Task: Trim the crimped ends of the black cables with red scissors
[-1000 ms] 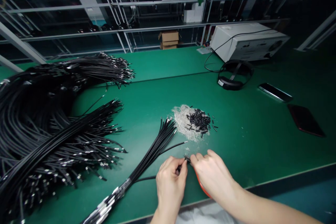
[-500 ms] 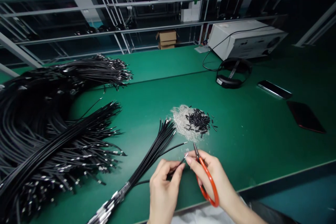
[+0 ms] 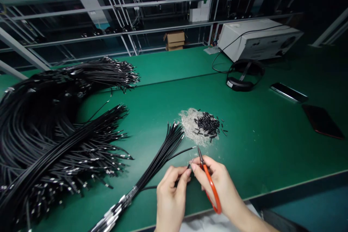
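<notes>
Between the thumb and finger of my left hand (image 3: 172, 192) is the end of a black cable (image 3: 188, 166). My right hand (image 3: 217, 177) grips scissors with orange handles (image 3: 213, 190), their dark blades pointing up and away from me. The thumb and fingertip of that hand also pinch at the cable's tip, close to my left fingertips; the fine detail there is too small to make out. A bundle of black cables (image 3: 157, 156) lies to the left of my hands, one strand reaching out toward the scissors. Just beyond sits a pile of pale fibres (image 3: 190, 130) with short black tube pieces (image 3: 208, 125) on it.
Large heaps of black cables (image 3: 62, 116) cover the left of the green table (image 3: 152, 105). Farther right are a black headset (image 3: 241, 79), a phone (image 3: 288, 92), a dark flat object (image 3: 322, 121) and a white instrument box (image 3: 258, 40). Metal shelving (image 3: 130, 30) stands behind.
The scissors' handles have swung slightly left in my right hand. Both hands stay together at the cable tip. The whole view has shifted a little.
</notes>
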Action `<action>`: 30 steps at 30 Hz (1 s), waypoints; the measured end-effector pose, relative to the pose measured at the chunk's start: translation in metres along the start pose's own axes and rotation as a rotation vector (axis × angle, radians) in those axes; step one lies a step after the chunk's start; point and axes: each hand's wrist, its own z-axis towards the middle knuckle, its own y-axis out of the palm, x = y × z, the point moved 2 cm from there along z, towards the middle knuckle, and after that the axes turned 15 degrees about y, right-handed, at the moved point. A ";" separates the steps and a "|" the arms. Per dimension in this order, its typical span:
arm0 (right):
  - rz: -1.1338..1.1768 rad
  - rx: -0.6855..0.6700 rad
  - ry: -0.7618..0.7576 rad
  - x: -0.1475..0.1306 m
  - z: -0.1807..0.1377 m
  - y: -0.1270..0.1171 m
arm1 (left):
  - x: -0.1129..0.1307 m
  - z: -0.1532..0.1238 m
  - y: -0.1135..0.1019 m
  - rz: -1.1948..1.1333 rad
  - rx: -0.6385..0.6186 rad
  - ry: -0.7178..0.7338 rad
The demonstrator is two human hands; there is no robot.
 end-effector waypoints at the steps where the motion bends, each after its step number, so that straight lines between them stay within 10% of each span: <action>1: -0.012 0.002 -0.003 0.000 0.000 -0.001 | 0.000 0.000 0.000 -0.005 -0.008 -0.002; 18: 0.009 -0.142 0.099 -0.003 0.002 -0.004 | -0.004 0.002 0.001 -0.166 -0.116 -0.144; 26: -0.341 -0.294 -0.250 -0.030 0.008 -0.030 | 0.003 0.015 -0.015 -0.156 -0.389 -0.046; 30: -0.336 -0.189 -0.254 -0.025 0.012 -0.033 | 0.001 0.019 -0.016 -0.136 -0.299 0.013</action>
